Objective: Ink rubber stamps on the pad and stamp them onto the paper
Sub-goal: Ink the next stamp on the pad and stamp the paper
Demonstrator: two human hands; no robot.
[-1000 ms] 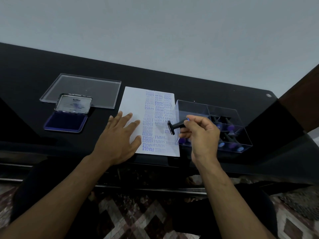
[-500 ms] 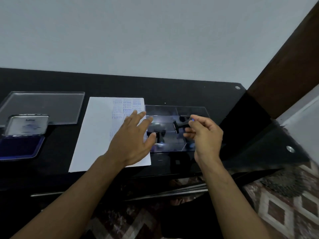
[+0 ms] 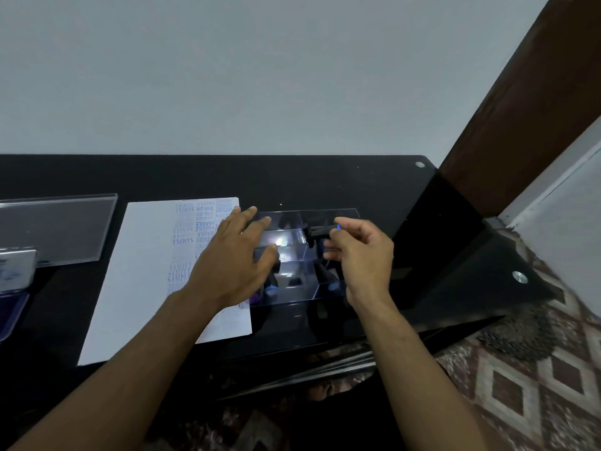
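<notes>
A black stamp (image 3: 320,230) is pinched in the right hand (image 3: 361,255) over the clear box (image 3: 344,213) on the desk (image 3: 325,180), right of the paper (image 3: 143,271), across whose right edge the left hand (image 3: 232,265) is spread flat, holding nothing.

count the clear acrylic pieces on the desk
2: a flat clear lid at the far left, and a compartmented clear box right of the paper, between both hands. None seems hidden.
</notes>
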